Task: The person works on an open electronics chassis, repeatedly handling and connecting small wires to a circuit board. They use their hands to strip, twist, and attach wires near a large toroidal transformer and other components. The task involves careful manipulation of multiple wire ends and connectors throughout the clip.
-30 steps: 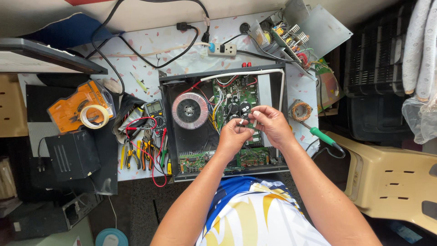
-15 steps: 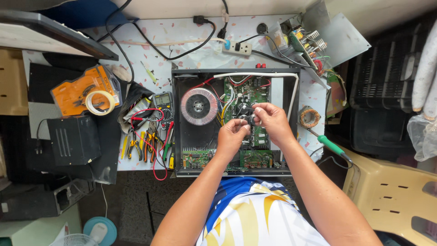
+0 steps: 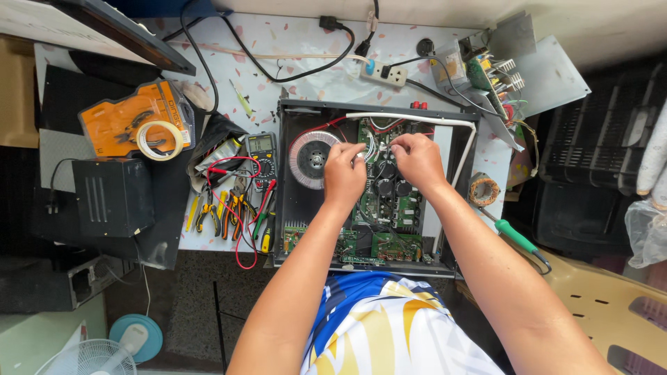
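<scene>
An open black chassis lies on the bench in front of me. It holds a round toroidal transformer at the left and a green circuit board in the middle. My left hand reaches in beside the transformer and pinches a bundle of white wires at the board's far end. Just to the right, my right hand has its fingers curled onto the same wires. Both hands cover the upper part of the board.
Left of the chassis lie a multimeter with red leads, pliers, a tape roll on an orange case and a black box. A power strip sits behind. To the right are a green-handled soldering iron and a beige chair.
Both hands have moved from the middle of the board to its far end, by the transformer, and now grip the white wires. My view has shifted slightly.
</scene>
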